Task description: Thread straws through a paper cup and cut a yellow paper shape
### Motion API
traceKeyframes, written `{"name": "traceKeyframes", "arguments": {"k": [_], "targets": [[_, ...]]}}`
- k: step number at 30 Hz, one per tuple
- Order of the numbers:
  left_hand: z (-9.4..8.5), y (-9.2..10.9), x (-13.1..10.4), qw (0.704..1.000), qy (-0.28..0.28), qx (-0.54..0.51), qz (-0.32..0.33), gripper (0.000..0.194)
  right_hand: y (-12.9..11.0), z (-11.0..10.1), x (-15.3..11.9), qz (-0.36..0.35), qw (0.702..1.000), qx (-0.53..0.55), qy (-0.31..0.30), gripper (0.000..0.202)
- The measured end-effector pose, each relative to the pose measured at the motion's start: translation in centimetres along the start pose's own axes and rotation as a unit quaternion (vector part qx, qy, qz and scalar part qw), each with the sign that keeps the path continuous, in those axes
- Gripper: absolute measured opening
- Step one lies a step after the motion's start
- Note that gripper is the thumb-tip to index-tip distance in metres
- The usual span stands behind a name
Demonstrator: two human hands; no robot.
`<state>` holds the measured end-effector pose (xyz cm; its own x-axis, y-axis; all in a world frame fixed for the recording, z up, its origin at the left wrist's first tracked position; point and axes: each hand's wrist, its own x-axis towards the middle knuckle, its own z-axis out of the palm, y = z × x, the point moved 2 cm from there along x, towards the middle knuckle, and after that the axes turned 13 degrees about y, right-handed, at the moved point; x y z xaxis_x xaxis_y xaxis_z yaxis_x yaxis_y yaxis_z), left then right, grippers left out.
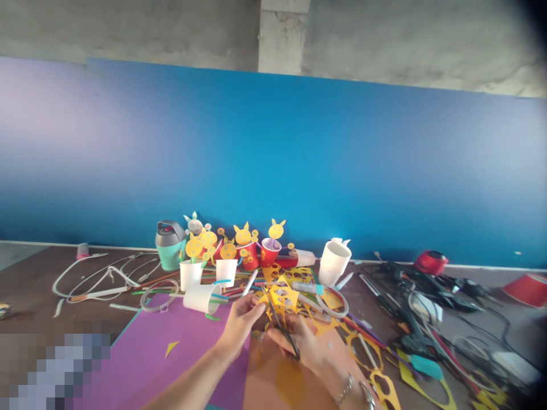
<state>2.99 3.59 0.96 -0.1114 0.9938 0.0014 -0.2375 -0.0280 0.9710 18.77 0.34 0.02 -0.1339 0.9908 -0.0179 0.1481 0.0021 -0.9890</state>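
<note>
My right hand is closed around a pair of scissors, whose dark handles sit at the fingers and whose blades point up and away. Beside the blades, my left hand is pinched closed on what looks like a small piece of yellow paper, mostly hidden by the fingers. Cut yellow paper scraps with holes lie just beyond both hands. Under the left forearm is a purple sheet, and an orange sheet lies below the right hand. A yellow paper triangle rests on the purple sheet.
Cups with yellow animal-faced figures, including a red cup, stand along the back. A white cup lies tipped over; a taller white cup stands to the right. A green-grey container, white cables and black tools flank them.
</note>
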Motion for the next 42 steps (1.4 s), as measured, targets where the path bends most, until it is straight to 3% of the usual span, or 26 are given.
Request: {"name": "traceKeyframes", "arguments": {"k": [10,23,32,37,42], "targets": [[0.0,0.1,0.1,1.000,0.008,0.009,0.010,0.036,-2.6,-0.2,-0.7,-0.013,0.999,-0.026,0.013,0.041],[-0.1,0.1,0.3,1.000,0.022,0.012,0.019,0.033,1.2,-0.7,0.4,-0.013,0.997,0.075,-0.015,0.043],[-0.1,0.2,0.1,1.000,0.019,0.001,0.012,0.034,0.7,-0.9,0.3,-0.015,1.000,-0.007,0.024,0.040],[-0.1,0.1,0.2,1.000,0.021,-0.003,0.011,0.035,1.4,-1.1,0.3,0.009,1.000,-0.008,0.016,0.041],[-0.1,0.2,0.1,0.999,0.033,-0.004,0.007,0.036,1.1,-1.1,0.1,-0.018,0.998,-0.051,0.024,0.037]]}}
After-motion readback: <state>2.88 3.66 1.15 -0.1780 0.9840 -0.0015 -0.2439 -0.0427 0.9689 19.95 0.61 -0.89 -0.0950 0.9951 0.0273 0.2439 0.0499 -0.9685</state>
